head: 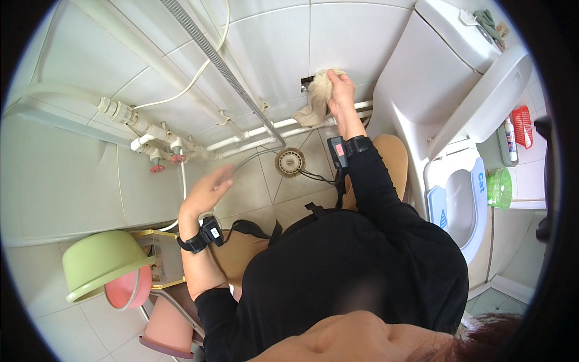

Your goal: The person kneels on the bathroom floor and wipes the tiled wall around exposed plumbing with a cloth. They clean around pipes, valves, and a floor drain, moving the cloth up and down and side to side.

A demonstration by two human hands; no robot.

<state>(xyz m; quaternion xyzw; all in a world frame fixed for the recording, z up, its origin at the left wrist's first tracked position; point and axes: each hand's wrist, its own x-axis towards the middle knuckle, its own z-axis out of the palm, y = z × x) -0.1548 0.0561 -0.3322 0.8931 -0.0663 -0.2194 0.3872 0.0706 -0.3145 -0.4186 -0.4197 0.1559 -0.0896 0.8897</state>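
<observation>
My right hand (342, 92) grips a damp-looking beige cloth (320, 97) against the white wall tiles. The cloth hangs down over the white pipes (289, 123) along the foot of the wall. Just left of it is a dark rectangular wall opening (306, 83), partly covered by the cloth. My left hand (204, 192) is raised over the floor at the left, blurred, thumb and fingers apart. A thin grey hose (258, 154) reaches its fingertips; whether they touch cannot be made out. Both wrists wear black strapped devices.
A round floor drain (290, 163) lies between my hands. White pipework with red valve handles (177, 159) runs along the left. A metal shower hose (217, 50) slants across. The toilet (457, 203) stands right, lid raised. Green (106, 262) and pink basins (129, 289) are lower left.
</observation>
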